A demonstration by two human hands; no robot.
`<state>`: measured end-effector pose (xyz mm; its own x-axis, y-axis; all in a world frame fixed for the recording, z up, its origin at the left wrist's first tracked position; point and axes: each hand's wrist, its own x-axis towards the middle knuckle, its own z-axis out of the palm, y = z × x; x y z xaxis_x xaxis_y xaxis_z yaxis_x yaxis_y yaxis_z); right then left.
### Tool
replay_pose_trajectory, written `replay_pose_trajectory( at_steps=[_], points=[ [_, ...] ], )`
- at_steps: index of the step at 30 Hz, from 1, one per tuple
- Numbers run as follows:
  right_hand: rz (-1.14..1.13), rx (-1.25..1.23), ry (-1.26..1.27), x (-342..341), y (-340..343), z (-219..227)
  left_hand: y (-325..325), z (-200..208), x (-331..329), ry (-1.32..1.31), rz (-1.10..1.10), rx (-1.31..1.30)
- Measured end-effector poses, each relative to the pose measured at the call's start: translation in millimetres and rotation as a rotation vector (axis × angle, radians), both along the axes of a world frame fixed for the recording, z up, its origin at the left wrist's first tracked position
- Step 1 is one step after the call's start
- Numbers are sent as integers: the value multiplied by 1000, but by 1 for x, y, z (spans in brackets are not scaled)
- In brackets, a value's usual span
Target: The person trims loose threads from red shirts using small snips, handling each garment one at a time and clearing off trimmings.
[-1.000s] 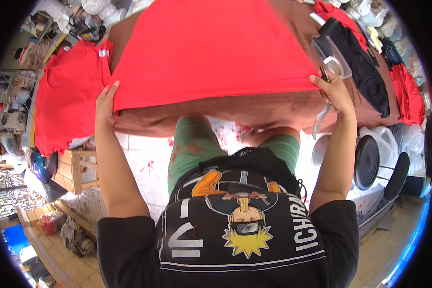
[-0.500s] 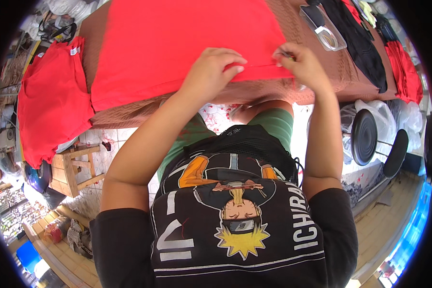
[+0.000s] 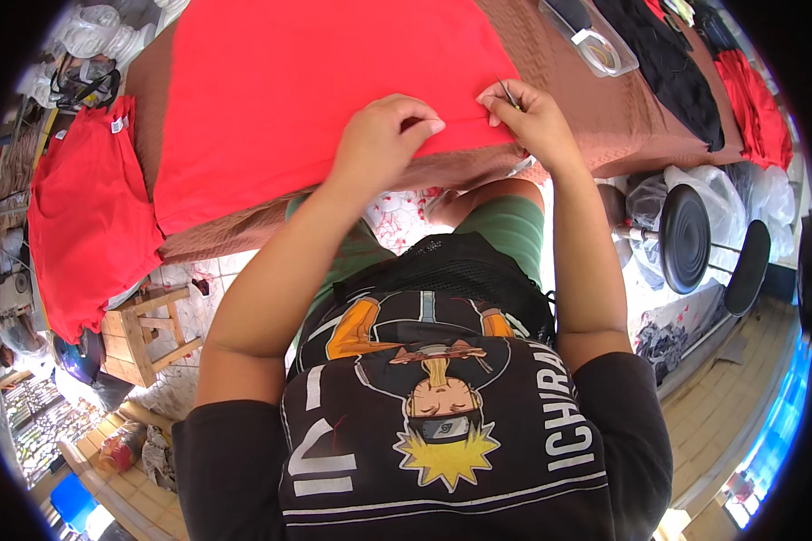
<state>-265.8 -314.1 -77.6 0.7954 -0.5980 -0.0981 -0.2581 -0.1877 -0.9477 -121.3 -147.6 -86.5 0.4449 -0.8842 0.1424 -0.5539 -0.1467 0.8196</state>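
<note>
Both hands pinch the red cloth (image 3: pixel 325 81) edge on the table (image 3: pixel 604 117): left hand (image 3: pixel 383 135) bunched tight, right hand (image 3: pixel 528 113) w/ a thin tool.

Red cloth garment (image 3: pixel 325 90) spread flat and smooth across the brown-covered desk (image 3: pixel 595 117), near hem running along the desk's front edge, hem pinched at its right end, thin metal tool (image 3: pixel 507 92) held upright over that corner

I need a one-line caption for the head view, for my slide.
Both hands, left hand and right hand, pinch the near edge of a flat red cloth garment on a brown-covered table.
</note>
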Motion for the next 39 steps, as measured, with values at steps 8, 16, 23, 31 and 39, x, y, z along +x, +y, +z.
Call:
replay_pose_trajectory(
  at_steps=[8, 16, 23, 31, 39],
  points=[
    [40, -39, -25, -2, -4, -6, 24, 26, 15, 258, -95, 156],
    [4, -309, -90, -8, 34, -6, 8, 3, 4, -60, 43, -12],
    [-4, -37, -73, -2, 47, -10, -3, 2, -17, -334, 112, 43],
    [44, -121, 5, -2, 50, -5, -2, 7, -7, -121, 139, 125],
    [74, -280, 23, -1, 54, 3, -2, 8, -4, -24, 148, 150]
  ],
)
